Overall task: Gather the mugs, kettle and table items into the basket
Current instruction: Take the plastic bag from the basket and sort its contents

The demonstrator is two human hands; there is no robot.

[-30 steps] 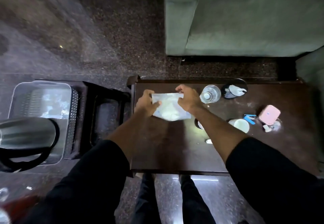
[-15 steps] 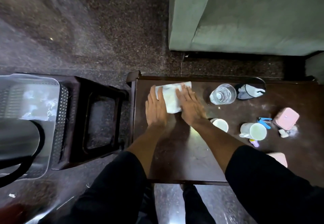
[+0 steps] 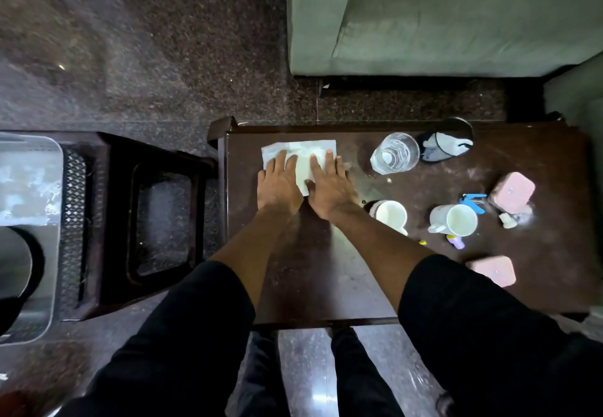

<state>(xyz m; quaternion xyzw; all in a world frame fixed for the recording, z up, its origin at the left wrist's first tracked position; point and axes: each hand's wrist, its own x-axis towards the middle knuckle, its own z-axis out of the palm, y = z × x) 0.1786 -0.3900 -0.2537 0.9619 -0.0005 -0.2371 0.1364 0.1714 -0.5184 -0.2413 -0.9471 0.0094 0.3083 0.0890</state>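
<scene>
A folded white cloth lies flat at the far left of the dark wooden table. My left hand and my right hand press on it side by side with straight fingers. Two white mugs stand to the right of my right arm. A clear glass stands near the far edge. The grey plastic basket sits at the left on a dark stool, and the steel kettle is inside it, cut off by the frame edge.
A dark bowl with something white in it stands beside the glass. Two pink boxes, a blue clip and small bits lie at the right. A dark stool stands between basket and table. A green sofa faces the table.
A second ago both hands held the cloth up by its edges. They then laid it down folded, and now they press it flat a little farther from me.
</scene>
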